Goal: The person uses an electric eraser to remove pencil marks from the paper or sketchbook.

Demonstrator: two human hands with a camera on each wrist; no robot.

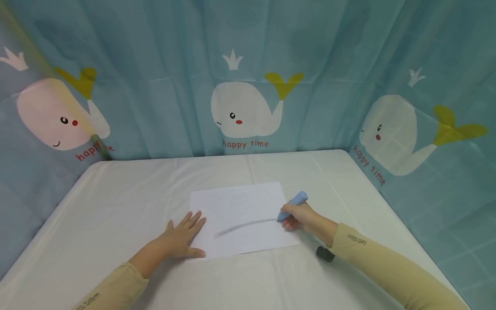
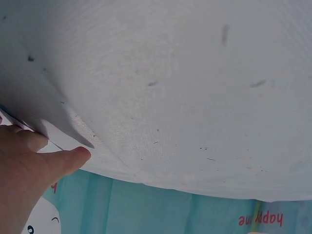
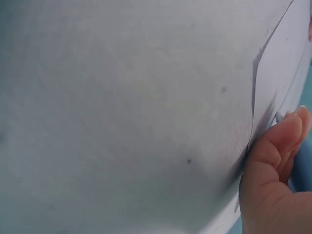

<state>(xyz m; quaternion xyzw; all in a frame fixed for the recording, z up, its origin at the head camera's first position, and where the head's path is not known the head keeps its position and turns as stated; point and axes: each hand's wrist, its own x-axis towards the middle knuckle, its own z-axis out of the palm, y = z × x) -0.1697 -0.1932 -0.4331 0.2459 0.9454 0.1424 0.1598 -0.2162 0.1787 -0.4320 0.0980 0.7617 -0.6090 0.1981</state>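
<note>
A white sheet of paper point(image 1: 236, 206) lies on the white-covered table. My left hand point(image 1: 179, 239) rests with spread fingers on the sheet's left edge; its thumb shows in the left wrist view. Near the sheet's right edge, my right hand point(image 1: 301, 215) pinches a light blue marker point(image 1: 299, 198), tilted with its tip down on the paper. From that tip a grey curved line point(image 1: 245, 224) runs leftward across the sheet. In the right wrist view the thumb and fingers cover most of the marker point(image 3: 303, 168).
A small black cylinder point(image 1: 324, 254), perhaps the marker's cap, lies below the right wrist, partly behind the sleeve. White cloth covers the table point(image 1: 116, 193). Blue curtains point(image 1: 162, 86) with whale prints stand along its back and both sides.
</note>
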